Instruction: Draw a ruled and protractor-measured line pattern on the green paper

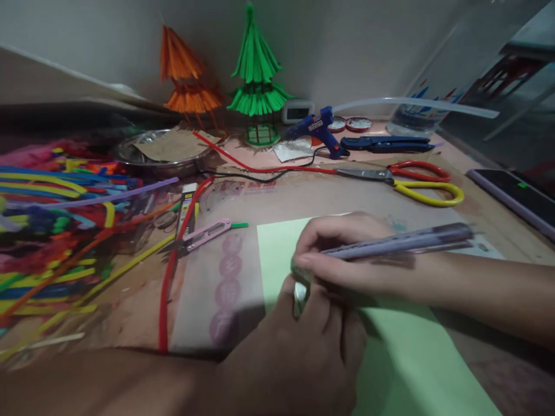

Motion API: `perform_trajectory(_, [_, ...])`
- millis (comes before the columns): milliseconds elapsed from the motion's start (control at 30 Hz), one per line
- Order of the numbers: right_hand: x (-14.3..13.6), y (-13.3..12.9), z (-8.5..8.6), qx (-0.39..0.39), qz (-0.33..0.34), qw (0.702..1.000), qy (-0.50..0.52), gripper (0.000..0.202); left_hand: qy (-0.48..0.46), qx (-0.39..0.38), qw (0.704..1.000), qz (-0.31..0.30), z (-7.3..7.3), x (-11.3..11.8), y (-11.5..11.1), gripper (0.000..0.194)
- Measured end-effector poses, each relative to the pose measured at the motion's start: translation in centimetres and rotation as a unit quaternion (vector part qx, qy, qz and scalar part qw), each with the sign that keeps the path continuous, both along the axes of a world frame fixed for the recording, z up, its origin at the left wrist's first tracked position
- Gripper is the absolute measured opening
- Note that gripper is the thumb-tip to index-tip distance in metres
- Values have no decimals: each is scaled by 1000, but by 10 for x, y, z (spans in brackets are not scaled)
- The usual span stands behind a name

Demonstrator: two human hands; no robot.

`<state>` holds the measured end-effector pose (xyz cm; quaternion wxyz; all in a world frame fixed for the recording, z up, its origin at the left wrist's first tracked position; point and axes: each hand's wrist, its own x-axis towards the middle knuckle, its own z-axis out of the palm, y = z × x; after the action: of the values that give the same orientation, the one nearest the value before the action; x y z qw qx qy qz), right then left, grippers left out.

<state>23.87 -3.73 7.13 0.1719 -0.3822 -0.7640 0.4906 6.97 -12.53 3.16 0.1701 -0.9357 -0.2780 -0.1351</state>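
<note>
A pen (373, 245) with a greyish-purple barrel is in my right hand (347, 248), its rear end pointing right. The pen's tip is hidden behind my fingers. My left hand (299, 346) bends over the light green paper (277, 254), its fingertips closed around a small, pale, shiny piece (299, 296) whose full shape is covered. My two hands meet over the sheet, right thumb and fingers just above the left fingertips. Some motion blur softens the pen and hands.
Scissors (405, 178), a blue glue gun (318, 130), a pink craft knife (208, 234) and a metal bowl (165, 164) surround the sheet. Coloured pipe cleaners (47, 231) pile up on the left. Green (258, 75) and orange (184, 75) tower models stand behind. A phone (515, 193) lies right.
</note>
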Motion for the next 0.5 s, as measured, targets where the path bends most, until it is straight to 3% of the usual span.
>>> perform_trajectory(133, [-15, 3, -7, 38, -30, 998, 28, 24, -1, 18, 1000, -2, -2, 0, 0, 38])
perform_trajectory(500, [-13, 5, -18, 104, -22, 994, -24, 27, 1, 32, 999, -9, 1, -2, 2, 31])
